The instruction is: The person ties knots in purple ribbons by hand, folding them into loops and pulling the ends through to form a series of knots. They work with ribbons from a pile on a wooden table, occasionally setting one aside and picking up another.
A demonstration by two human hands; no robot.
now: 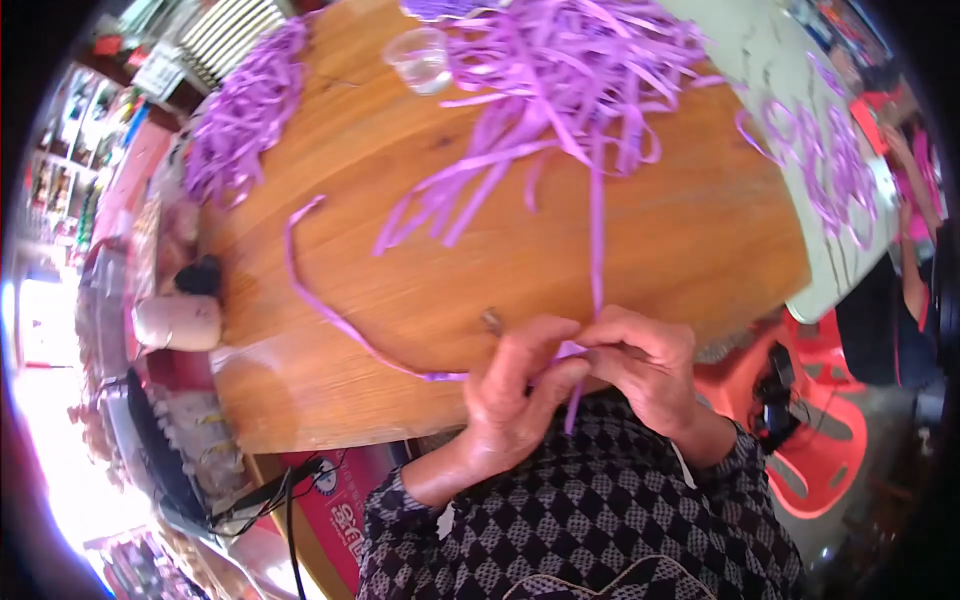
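The left hand point(510, 395) and the right hand point(648, 365) met over the near edge of the wooden tabletop point(700, 230), the fingers of each pinching purple ribbon point(345, 325). That ribbon curved away to the left across the wood; a second strand point(597, 230) ran from the right hand up to the tangled heap point(600, 60), and a short end point(573, 412) hung below the fingertips. The thumbs hid most of the meeting point, so a knot could not be told from a fold. Doing this well seemed to call for small movements: left fingers steadying the ribbon flat, right ones guiding it without twists, under gentle, even tension. Slack toward the heap looked wise, since a tug might have dragged neighbouring ribbons against the clear cup point(420, 62).
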